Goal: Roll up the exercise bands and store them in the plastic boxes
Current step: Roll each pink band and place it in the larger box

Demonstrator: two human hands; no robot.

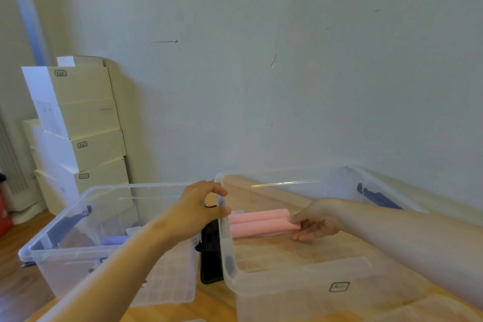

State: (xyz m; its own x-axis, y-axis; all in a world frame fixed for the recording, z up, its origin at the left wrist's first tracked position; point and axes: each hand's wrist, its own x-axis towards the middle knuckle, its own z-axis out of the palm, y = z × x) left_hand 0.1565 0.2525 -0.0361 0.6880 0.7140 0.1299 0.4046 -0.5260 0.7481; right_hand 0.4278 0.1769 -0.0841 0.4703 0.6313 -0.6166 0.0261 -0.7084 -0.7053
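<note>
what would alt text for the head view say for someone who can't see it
A person's right hand holds one end of pink rolled bands inside the right clear plastic box, while the left hand grips that box's rim. A second clear box to the left holds a purple roll.

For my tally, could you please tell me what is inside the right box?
Pink rolls lie inside the right box, the right hand holding one end. The hand hides that end.
</note>
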